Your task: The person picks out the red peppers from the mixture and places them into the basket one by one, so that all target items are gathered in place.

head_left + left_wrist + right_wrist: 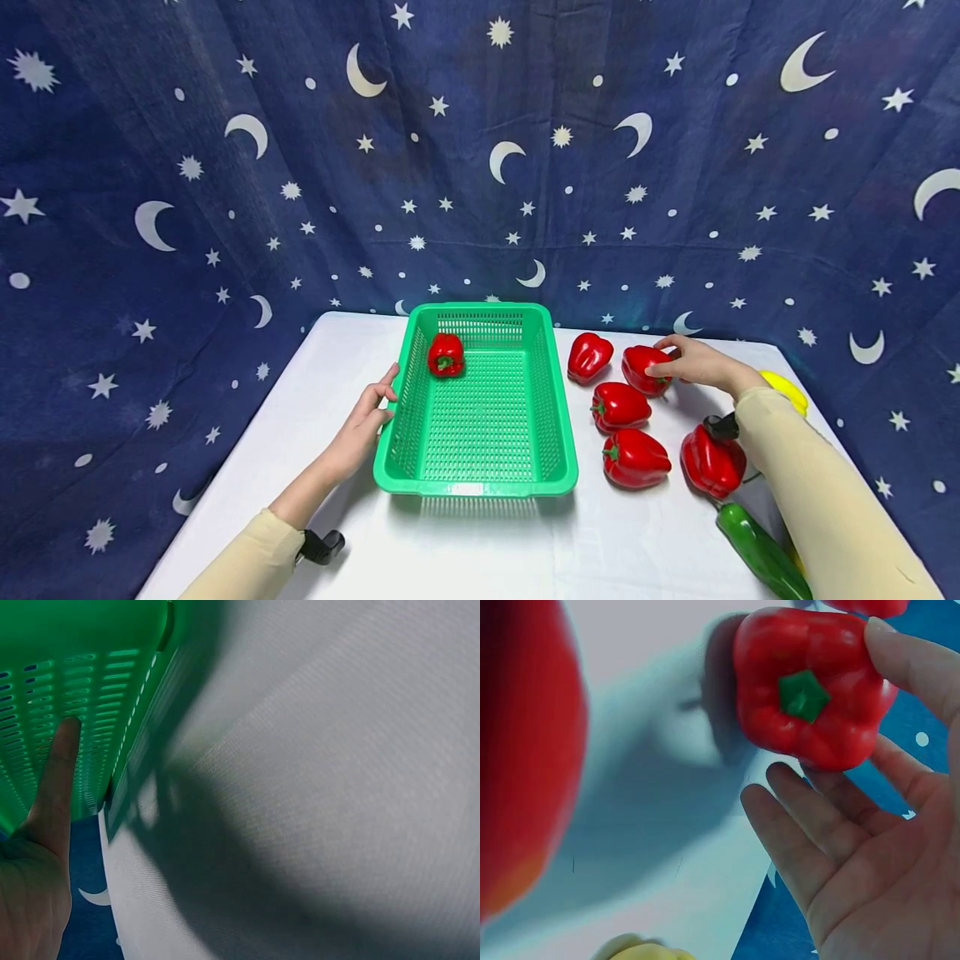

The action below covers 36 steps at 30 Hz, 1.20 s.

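My left hand (365,425) is at the left side of a green plastic basket (477,488), fingertips at its rim. In the left wrist view a straight finger (58,772) touches the perforated outer wall. Inside the basket lies one red bell pepper (446,356), towards the back left. To the right of the basket, my right hand (697,364) holds another red bell pepper (810,682) between thumb and fingers, its green stem end facing the wrist camera. Near it on the table are more red bell peppers: one behind (589,357) and two nearer, a middle one (621,407) and a front one (636,458).
Under my right forearm sits a larger red pepper (712,461), with a long green pepper (761,550) in front of it. A yellow item (786,392) shows behind the right sleeve. A dark blue curtain (480,167) with moons and stars closes off the white table's back.
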Motion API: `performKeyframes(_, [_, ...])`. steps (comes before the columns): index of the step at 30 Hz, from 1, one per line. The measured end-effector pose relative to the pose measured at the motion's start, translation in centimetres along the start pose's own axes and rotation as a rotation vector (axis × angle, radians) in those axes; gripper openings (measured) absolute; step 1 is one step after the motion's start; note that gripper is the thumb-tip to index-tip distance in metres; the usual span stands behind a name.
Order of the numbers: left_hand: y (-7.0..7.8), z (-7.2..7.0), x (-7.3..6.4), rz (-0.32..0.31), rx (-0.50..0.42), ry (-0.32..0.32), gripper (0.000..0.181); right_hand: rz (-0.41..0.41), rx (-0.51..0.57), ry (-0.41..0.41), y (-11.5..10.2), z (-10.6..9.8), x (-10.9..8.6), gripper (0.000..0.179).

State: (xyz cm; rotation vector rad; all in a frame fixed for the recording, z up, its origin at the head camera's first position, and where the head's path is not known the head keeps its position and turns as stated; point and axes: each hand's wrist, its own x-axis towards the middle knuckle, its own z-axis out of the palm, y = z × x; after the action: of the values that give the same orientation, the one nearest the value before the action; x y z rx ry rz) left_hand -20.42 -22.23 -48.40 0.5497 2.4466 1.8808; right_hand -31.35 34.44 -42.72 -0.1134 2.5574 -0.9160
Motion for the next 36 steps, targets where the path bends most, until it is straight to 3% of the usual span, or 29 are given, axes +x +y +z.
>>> performKeyframes(4, [0.09,0.0,-0.02,-0.002,-0.002,0.001,0.016,-0.012,-0.002,0.002,0.13,0.09,0.07,0.088])
performKeyframes(13, [-0.04,0.1,-0.02,0.008,-0.007,0.005,0.015,-0.052,0.025,-0.048,-0.39,0.16,0.09,0.074])
performKeyframes(25, [0.14,0.09,0.0,0.001,-0.007,0.011,0.014,-0.096,0.016,-0.034,-0.69,0.29,-0.03,0.067])
performKeyframes(30, [0.19,0.09,-0.05,0.003,-0.003,0.007,0.014,-0.113,0.01,-0.021,-0.46,0.29,-0.1,0.069])
performKeyframes(36, [0.22,0.12,0.01,0.007,-0.007,0.005,0.015,-0.068,0.034,-0.051,-0.21,0.2,-0.16,0.081])
